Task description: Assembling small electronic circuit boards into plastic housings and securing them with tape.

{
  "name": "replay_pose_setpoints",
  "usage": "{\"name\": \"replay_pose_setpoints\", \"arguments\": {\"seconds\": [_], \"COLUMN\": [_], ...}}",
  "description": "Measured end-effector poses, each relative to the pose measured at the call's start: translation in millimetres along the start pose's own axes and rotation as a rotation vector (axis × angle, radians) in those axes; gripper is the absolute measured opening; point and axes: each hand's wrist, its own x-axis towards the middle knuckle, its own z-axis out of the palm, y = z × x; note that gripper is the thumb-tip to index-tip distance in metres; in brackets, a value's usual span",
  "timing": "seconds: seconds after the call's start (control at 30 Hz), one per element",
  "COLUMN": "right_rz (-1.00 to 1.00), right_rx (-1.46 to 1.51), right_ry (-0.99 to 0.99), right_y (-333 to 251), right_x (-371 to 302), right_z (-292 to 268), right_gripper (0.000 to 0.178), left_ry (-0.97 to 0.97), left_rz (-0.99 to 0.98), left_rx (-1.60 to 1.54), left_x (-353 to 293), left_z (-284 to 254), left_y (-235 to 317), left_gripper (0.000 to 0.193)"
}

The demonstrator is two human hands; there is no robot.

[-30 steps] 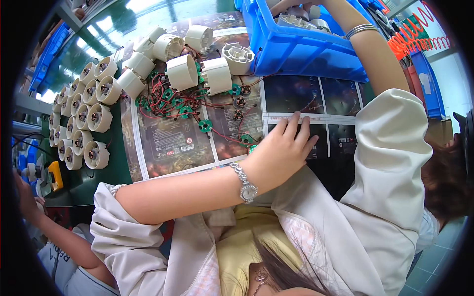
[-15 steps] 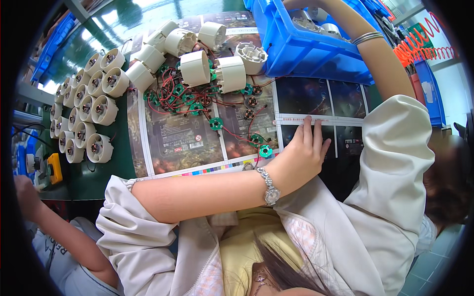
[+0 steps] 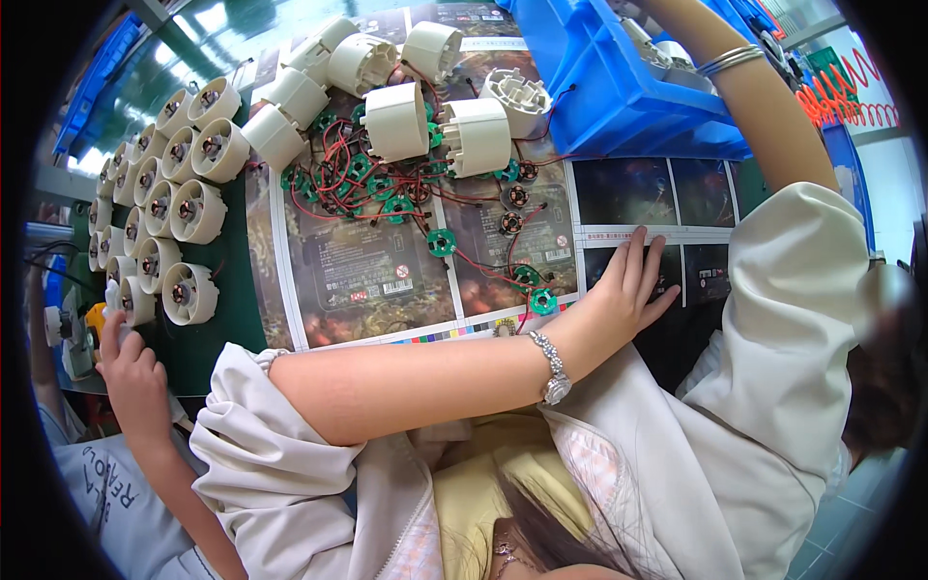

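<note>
Blue bin [image 3: 633, 114] upper right holds white housings [image 3: 679, 60], my right hand is out of frame so can't tell grip, left hand [image 3: 619, 302] flat, fingers extended, empty on printed sheet [image 3: 362, 256], green boards [image 3: 441, 242] and loose housings [image 3: 397, 122] farther left.

And the count on the left: cups with motors [image 3: 198, 211], at least seventeen, the back ones overlapping too much for an exact figure! Over to the middle, loose cups [image 3: 396, 121]: eight of them! Green boards [image 3: 441, 242], seven at least, the tangle hiding the full number. Dark discs [image 3: 510, 224], three in a column! One big blue bin [image 3: 628, 111], at least two white parts [image 3: 674, 58] showing inside. One watch [image 3: 556, 390], one left hand [image 3: 617, 298], and one co-worker's hand [image 3: 135, 375]!
</note>
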Motion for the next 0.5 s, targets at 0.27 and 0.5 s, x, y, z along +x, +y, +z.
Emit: {"name": "replay_pose_setpoints", "arguments": {"seconds": [0.27,0.5], "right_rz": [0.051,-0.107], "right_rx": [0.125,-0.227], "right_ry": [-0.161,0.178], "right_y": [13.5,-40.6], "right_x": [17.2,-41.0], "right_z": [-4.0,1.4], "right_gripper": [0.070,0.059], "left_ry": [-0.007,0.086], "left_rz": [-0.017,-0.019], "left_rx": [-0.060,-0.090], "left_x": [2.5,-0.4], "left_z": [0.6,6.2], "left_y": [-1.0,-12.9], "left_gripper": [0.051,0.047]}}
